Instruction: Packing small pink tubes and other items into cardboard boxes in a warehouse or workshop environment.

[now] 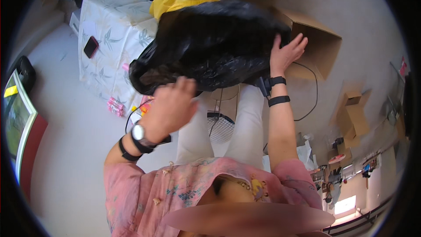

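A large, crumpled black plastic bag point(219, 44) stretches across in front of me, over my knees. My right hand point(287, 55) is at the bag's right end, with its fingers spread and the thumb against the plastic. Near the bag's lower left edge is my left hand point(175, 107), smeared by motion; whether its fingers grip the plastic cannot be made out. What the bag contains is hidden. Behind it shows a bright yellow plastic bag point(182, 1).
On the left, a table with a leaf-patterned cloth point(112, 26) bears a phone point(90, 47). Pink-wrapped rolls point(115, 106) lie by the cloth's lower edge. An open cardboard box point(326, 46) stands right of the bag, near a dark cable point(316, 92). Another carton point(353, 116) is farther right.
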### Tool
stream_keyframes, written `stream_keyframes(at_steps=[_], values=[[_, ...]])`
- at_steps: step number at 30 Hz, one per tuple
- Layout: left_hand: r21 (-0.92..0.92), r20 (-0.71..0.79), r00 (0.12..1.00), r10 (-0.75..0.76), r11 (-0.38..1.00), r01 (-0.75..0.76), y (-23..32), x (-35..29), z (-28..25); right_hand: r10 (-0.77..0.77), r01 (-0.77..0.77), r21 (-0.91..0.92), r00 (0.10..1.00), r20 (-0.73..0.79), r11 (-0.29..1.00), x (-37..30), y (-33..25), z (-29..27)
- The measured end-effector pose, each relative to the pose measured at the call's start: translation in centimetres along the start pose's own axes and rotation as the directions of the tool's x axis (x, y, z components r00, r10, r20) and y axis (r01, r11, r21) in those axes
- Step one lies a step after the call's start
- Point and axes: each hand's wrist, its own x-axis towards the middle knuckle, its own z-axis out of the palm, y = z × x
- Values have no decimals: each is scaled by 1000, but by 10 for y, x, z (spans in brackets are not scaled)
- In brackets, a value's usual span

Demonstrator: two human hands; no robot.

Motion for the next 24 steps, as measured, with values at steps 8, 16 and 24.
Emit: stream_keyframes(at_steps=[8,16,24], values=[[177,-179,981,72,983,-40,-43,146,110,157,-149,-51,922,355,988,-26,73,31],[38,-140,977,-163,985,170,-39,195,96,102,20,-263,892,441,964,-41,190,6],[127,-243,949,-201,963,237,-24,236,88,288,0,-415,721,631,910,-90,265,-52]])
